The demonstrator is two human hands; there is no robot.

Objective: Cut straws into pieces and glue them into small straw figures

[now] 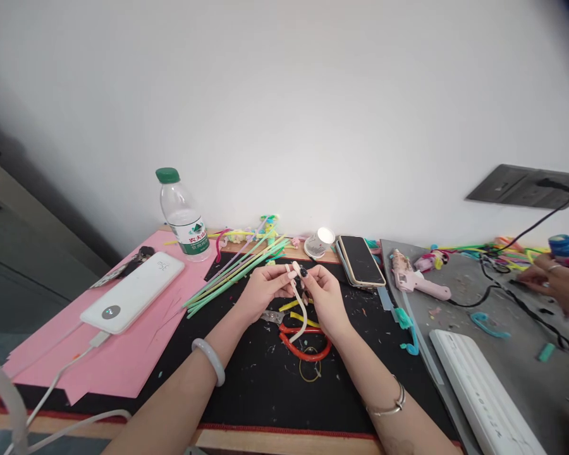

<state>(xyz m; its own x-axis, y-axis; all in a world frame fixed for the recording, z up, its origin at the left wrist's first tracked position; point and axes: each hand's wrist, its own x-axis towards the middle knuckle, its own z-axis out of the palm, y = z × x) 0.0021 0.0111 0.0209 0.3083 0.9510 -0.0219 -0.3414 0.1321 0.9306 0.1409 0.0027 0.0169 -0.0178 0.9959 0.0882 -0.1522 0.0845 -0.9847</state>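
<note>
My left hand (267,289) and my right hand (325,297) meet over the black mat (246,392), fingers closed in pinches. Between them they grip a cream pipe cleaner (303,316), folded near the fingertips, with its free end curving down. Below it lie red-handled scissors (313,356), partly covered by the hands. Short yellow pipe cleaner pieces (304,320) and a thin rubber band (309,378) are beside the scissors. A bundle of green and purple pipe cleaners (241,273) is spread to the left of my left hand.
Pink sheets (137,354), a white power bank (133,294) and a water bottle (184,218) are at left. Behind stand a paper cup (319,242) and a phone (361,260). At right are a glue gun (420,282), a white case (483,395) and another person's hand (547,278).
</note>
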